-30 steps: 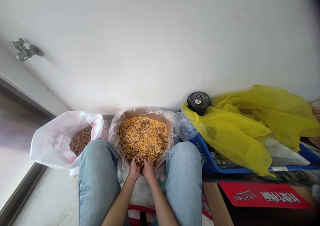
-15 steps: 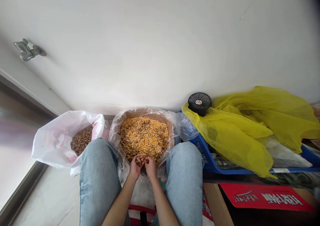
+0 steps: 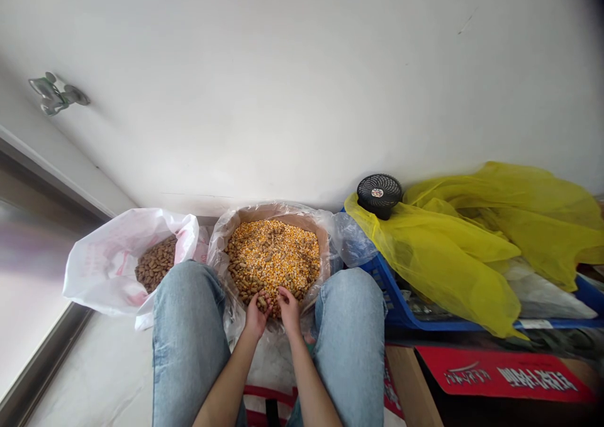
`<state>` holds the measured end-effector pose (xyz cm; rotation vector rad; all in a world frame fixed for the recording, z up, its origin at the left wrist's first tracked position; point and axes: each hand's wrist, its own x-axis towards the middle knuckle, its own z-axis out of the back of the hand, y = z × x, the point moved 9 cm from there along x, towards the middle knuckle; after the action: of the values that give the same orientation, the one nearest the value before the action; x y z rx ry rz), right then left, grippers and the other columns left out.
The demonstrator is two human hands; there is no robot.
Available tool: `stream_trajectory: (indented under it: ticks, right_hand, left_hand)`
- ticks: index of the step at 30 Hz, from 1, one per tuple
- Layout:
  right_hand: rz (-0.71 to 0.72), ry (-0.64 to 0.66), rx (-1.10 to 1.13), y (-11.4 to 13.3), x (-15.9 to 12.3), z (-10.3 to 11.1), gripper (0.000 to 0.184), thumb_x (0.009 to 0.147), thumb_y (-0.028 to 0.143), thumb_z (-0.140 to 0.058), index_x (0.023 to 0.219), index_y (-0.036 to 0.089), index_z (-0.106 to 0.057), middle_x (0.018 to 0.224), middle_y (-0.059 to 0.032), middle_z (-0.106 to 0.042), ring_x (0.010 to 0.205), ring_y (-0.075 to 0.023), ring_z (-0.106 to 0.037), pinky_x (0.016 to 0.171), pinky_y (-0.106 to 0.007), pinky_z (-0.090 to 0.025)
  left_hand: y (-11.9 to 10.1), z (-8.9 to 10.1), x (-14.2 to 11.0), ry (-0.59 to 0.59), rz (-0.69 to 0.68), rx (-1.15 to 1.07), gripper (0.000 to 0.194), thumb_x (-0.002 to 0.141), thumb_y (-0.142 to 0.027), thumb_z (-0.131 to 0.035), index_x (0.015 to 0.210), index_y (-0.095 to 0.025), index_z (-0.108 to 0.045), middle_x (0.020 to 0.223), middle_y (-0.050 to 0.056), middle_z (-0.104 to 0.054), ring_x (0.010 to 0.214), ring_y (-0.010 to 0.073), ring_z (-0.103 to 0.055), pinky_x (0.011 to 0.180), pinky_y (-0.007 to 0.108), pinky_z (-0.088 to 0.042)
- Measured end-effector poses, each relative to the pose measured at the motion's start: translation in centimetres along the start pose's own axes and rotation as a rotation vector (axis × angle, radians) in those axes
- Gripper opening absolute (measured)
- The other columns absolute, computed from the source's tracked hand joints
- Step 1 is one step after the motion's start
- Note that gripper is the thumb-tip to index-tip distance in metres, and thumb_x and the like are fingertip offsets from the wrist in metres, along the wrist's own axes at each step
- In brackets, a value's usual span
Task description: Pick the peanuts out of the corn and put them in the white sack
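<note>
Between my knees stands a box lined with a clear plastic bag (image 3: 218, 241), full of yellow and white corn kernels (image 3: 287, 244) mixed with unshelled peanuts (image 3: 238, 282). At its near edge, my left hand (image 3: 257, 317) is cupped palm up, with its fingers curled around a few unshelled peanuts (image 3: 262, 302). Just to the right, my right hand (image 3: 289, 310) is bent over the kernels, its fingers curled in. What those fingertips hold, if anything, is too small to make out. A small gap separates the two hands.
On the left, a white plastic bag (image 3: 101, 263) holds more unshelled peanuts (image 3: 155, 263). To the right, a blue crate (image 3: 401, 310) carries yellow mesh (image 3: 453, 251) and a small black fan (image 3: 379, 194). An open red carton (image 3: 500, 373) lies below it. A white wall rises behind.
My right hand has parted from the left hand's fingers and moved slightly right and up, over the kernels. My left hand stays nearly in place with its peanuts.
</note>
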<state>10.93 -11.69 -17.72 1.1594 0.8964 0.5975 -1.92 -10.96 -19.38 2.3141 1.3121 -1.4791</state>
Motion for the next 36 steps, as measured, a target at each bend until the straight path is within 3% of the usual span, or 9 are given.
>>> stream_trajectory:
  ticks: [4,8,11,14,18,22,26,30,36]
  right_hand:
    - [-0.233,-0.040,0.367,-1.7,-0.2,0.0,0.028,0.060,0.038,-0.059,0.081,0.020,-0.063,0.085,-0.0061,-0.067,0.081,-0.0215,-0.062,0.067,-0.033,-0.050]
    - [-0.347,-0.071,0.497,-2.5,-0.6,0.0,0.022,0.058,0.038,-0.062,0.075,0.024,-0.062,0.081,-0.0040,-0.068,0.081,-0.0221,-0.063,0.065,-0.034,-0.050]
    - [-0.295,-0.073,0.433,-1.8,-0.4,0.2,0.023,0.057,0.040,-0.062,0.073,0.024,-0.061,0.077,-0.0038,-0.067,0.078,-0.0216,-0.063,0.065,-0.033,-0.049]
    - [-0.121,-0.039,0.303,0.4,-0.1,0.1,0.029,0.059,0.044,-0.060,0.076,0.021,-0.062,0.078,-0.0048,-0.067,0.077,-0.0206,-0.061,0.068,-0.032,-0.047]
    - [0.024,0.117,0.202,2.8,-0.9,-1.8,0.030,0.062,0.043,-0.061,0.079,0.019,-0.063,0.081,-0.0040,-0.066,0.078,-0.0184,-0.059,0.072,-0.030,-0.046]
    - [-0.019,0.287,0.204,3.0,-2.0,-4.1,0.031,0.064,0.045,-0.059,0.083,0.020,-0.063,0.080,-0.0036,-0.065,0.065,-0.0158,-0.058,0.055,-0.025,-0.045]
    - [-0.083,0.256,0.220,2.7,-2.0,-3.8,0.035,0.066,0.049,-0.055,0.084,0.020,-0.063,0.074,-0.0029,-0.065,0.048,-0.0121,-0.052,0.040,-0.023,-0.038]
    - [-0.100,0.184,0.252,2.8,-1.8,-2.8,0.034,0.066,0.048,-0.054,0.083,0.020,-0.062,0.069,-0.0020,-0.064,0.047,-0.0117,-0.051,0.041,-0.023,-0.038]
    - [-0.063,0.180,0.226,2.9,-1.8,-2.7,0.033,0.067,0.047,-0.053,0.081,0.019,-0.063,0.070,-0.0033,-0.064,0.054,-0.0137,-0.054,0.046,-0.024,-0.041]
  left_hand:
    - [0.0,0.0,0.0,-0.006,-0.003,0.011,0.010,0.076,-0.016,-0.044,0.072,-0.015,-0.054,0.064,0.001,-0.055,0.053,0.0088,-0.053,0.050,0.021,-0.043]
    - [0.1,0.1,0.2,-0.008,0.001,0.003,0.010,0.076,-0.016,-0.044,0.072,-0.015,-0.054,0.064,0.001,-0.055,0.053,0.0088,-0.053,0.050,0.021,-0.043]
    - [0.1,0.2,0.2,-0.010,0.007,0.002,0.011,0.076,-0.016,-0.044,0.072,-0.015,-0.054,0.064,0.001,-0.055,0.053,0.0090,-0.053,0.049,0.021,-0.043]
    - [0.1,0.2,0.2,-0.010,0.004,0.000,0.011,0.076,-0.016,-0.044,0.072,-0.015,-0.054,0.064,0.001,-0.056,0.053,0.0089,-0.053,0.050,0.021,-0.043]
    - [0.0,0.2,0.1,-0.043,-0.023,-0.015,0.012,0.076,-0.013,-0.043,0.071,-0.015,-0.054,0.064,0.001,-0.056,0.053,0.0087,-0.052,0.050,0.020,-0.043]
    - [-0.1,-0.2,-0.1,-0.039,-0.042,-0.052,0.016,0.077,-0.013,-0.042,0.065,-0.014,-0.052,0.053,-0.002,-0.049,0.041,0.0057,-0.042,0.039,0.017,-0.034]
    - [0.1,-1.0,-0.3,0.036,-0.024,-0.042,0.014,0.076,-0.015,-0.042,0.068,-0.013,-0.054,0.053,-0.002,-0.049,0.038,0.0060,-0.038,0.037,0.019,-0.032]
    - [-0.1,-0.5,-0.2,0.003,-0.038,-0.020,0.013,0.077,-0.014,-0.041,0.070,-0.014,-0.053,0.062,0.002,-0.056,0.048,0.0097,-0.050,0.045,0.022,-0.041]
    - [-0.1,-0.3,0.0,0.011,-0.042,-0.014,0.015,0.078,-0.016,-0.041,0.069,-0.014,-0.052,0.060,0.002,-0.056,0.047,0.0098,-0.050,0.046,0.022,-0.042]
